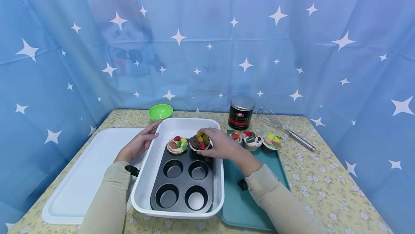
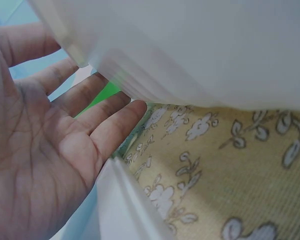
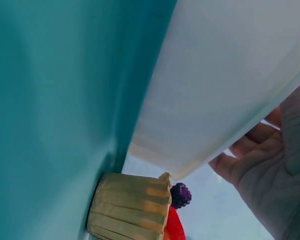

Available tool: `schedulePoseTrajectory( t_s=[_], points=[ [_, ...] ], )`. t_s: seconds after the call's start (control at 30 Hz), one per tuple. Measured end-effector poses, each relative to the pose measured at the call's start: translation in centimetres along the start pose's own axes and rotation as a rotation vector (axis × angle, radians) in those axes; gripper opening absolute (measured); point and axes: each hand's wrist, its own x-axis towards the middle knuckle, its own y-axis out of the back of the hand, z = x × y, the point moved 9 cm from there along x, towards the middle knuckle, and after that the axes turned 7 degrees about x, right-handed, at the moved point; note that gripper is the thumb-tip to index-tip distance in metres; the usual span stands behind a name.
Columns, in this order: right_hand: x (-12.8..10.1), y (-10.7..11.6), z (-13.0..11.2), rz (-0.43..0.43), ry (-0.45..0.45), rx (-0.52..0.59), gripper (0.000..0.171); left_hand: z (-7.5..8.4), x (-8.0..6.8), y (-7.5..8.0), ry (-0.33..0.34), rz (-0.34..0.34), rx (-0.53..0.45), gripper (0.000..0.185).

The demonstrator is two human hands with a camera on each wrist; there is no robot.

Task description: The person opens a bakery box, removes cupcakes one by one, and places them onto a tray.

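My right hand (image 1: pixel 223 144) grips a cupcake (image 1: pixel 195 142) with chocolate frosting and fruit pieces at the back right of a dark muffin tin (image 1: pixel 183 182). Whether the cupcake's base sits fully in its cup is hidden. Left of it, a cream-coloured cupcake (image 1: pixel 177 145) topped with fruit occupies the back left cup. The tin lies inside a white rectangular tub (image 1: pixel 176 214). Against the tub's left outer side rests my left hand (image 1: pixel 139 143), fingers extended along the wall in the left wrist view. The tub wall hides most right-hand fingers in the right wrist view.
A teal tray (image 1: pixel 246 205) on the right carries several fruit-topped cupcakes (image 1: pixel 251 141) at its far end. Behind stand a coffee can (image 1: pixel 241 113) and a whisk (image 1: pixel 291 133). To the left are a white lid (image 1: pixel 87 176) and a green bowl (image 1: pixel 160 112).
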Motion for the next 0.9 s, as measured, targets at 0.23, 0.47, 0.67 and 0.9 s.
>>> schedulePoseTrajectory(
  t_s=[0.23, 0.47, 0.67, 0.9],
  points=[
    [-0.1, 0.5, -0.4, 0.003, 0.011, 0.032, 0.067, -0.1, 0.0, 0.0, 0.007, 0.000, 0.019, 0.065],
    [0.1, 1.9, -0.9, 0.025, 0.028, 0.061, 0.068, -0.2, 0.0, 0.1, 0.013, 0.002, -0.013, 0.064],
    [0.0, 3.4, -1.0, 0.044, 0.009, 0.054, 0.069, -0.3, 0.0, -0.1, -0.005, -0.018, -0.053, 0.062],
    [-0.8, 5.0, -0.9, 0.051, 0.017, 0.044, 0.070, -0.2, 0.0, -0.1, -0.011, -0.022, -0.056, 0.063]
  ],
)
